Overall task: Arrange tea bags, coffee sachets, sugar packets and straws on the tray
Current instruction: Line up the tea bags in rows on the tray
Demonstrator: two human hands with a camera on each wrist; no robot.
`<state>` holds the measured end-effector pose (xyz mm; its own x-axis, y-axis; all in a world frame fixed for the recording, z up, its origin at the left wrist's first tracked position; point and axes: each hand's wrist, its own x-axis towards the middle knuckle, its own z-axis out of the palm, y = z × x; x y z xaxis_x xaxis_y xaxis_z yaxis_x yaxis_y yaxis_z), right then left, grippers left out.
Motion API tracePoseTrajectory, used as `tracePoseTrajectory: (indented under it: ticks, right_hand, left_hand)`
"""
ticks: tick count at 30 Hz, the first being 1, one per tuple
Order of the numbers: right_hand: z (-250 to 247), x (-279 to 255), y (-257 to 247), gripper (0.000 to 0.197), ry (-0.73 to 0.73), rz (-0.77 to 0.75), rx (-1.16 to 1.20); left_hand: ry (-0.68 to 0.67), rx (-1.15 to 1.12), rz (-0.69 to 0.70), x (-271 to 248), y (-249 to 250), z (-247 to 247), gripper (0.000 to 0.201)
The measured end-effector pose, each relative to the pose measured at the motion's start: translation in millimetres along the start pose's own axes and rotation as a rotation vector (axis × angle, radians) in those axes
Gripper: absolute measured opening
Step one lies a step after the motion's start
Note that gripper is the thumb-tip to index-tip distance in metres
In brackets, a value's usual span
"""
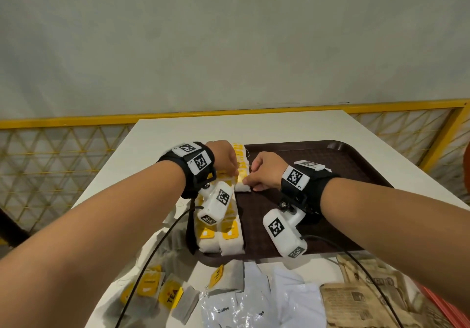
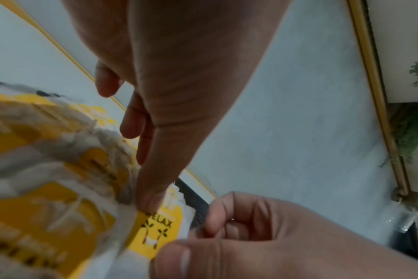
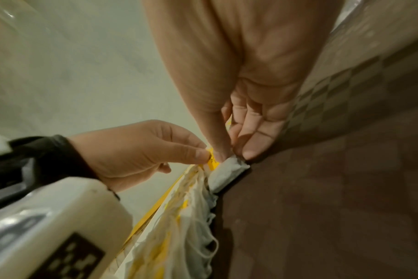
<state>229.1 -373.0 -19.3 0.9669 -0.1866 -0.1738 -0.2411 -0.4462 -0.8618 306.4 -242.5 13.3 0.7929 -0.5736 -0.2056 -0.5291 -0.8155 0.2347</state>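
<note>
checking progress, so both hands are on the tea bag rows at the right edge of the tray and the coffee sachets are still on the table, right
Not quite: the tea bag rows run along the left edge of the tray, not the right, as the head view shows. The rest holds: the left hand and right hand are both on them, and the coffee sachets still lie on the table.

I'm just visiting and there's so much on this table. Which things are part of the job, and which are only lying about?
Part of the job:
- tray
- tea bags in rows
- loose tea bags
- coffee sachets
- brown packets
- left hand
- right hand

Just there:
- table
- yellow railing
- wall
</note>
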Motion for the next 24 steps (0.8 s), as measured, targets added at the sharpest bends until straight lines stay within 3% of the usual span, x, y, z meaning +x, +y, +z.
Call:
tracePoseTrajectory:
  ticks: [4,10,14,18,24]
  right_hand:
    - [-2.9,-4.6,0.6,0.033,-0.049,-0.05,-0.197]
    - [2.4,-5.7,-1.0,0.026,-0.085,-0.12,-0.35]
    - [-5.0,-9.8,-6.0,0.019,-0.111,-0.087,-0.257]
    - [-7.2,-8.8,-8.5,0.02,-0.072,-0.033,-0.066]
    - [0.2,-1.5,-8.8,0.023,-0.065,0.028,-0.041]
  left_hand:
    - [0.013,-0.035,-0.036,5.1,-4.0,0.8,0.013]
    - [0.099,-0.106,-0.064,1.4,-9.3,1.4,0.014]
    - [0.102,-0.133,-0.076,-6.2,-16.0,-7.8,0.016]
    - [0.021,-0.113,-0.098,-10.0,-18.1,-15.2,0.018]
    - [0.039,-0.111,-0.084,-8.9,-9.3,-10.5,0.017]
